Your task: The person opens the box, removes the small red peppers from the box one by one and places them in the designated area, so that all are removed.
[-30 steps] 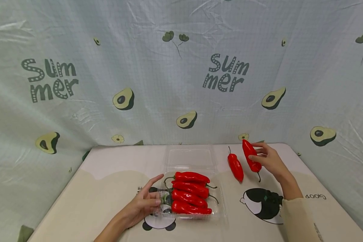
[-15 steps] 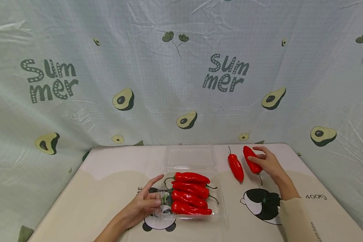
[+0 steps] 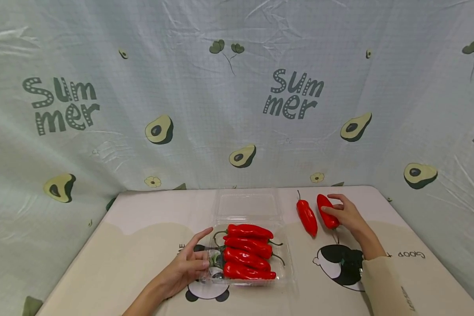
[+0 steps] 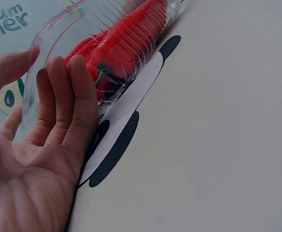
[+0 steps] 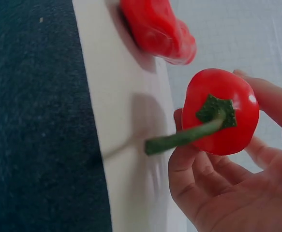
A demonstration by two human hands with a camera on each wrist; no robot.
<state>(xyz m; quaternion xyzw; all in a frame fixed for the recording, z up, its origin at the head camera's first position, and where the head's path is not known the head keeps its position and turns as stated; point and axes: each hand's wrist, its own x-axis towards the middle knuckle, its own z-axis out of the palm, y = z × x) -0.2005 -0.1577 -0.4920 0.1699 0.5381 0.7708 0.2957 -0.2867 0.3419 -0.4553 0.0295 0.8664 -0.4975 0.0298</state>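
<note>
My right hand (image 3: pixel 350 218) pinches a glossy red pepper (image 3: pixel 330 222) between thumb and fingers at the right of the table. In the right wrist view its green stem (image 5: pixel 189 136) faces the camera, and a shadow falls on the surface beside it. Just left of it another red pepper (image 3: pixel 307 218) lies with its stem pointing away. My left hand (image 3: pixel 183 266) holds the left side of a clear plastic container (image 3: pixel 287 268), thumb and fingers at the rim. Inside, several red peppers (image 3: pixel 246 259) lie side by side.
The container's clear lid (image 3: pixel 247 206) is folded back flat behind it. A pale tablecloth (image 3: pixel 114 263) with printed animals covers the table, and a curtain (image 3: pixel 205 105) with avocado prints hangs along the back and sides.
My right hand has lowered the red pepper toward the table, beside the loose one, moving slightly nearer to me. My left hand and the container have stayed in place.
</note>
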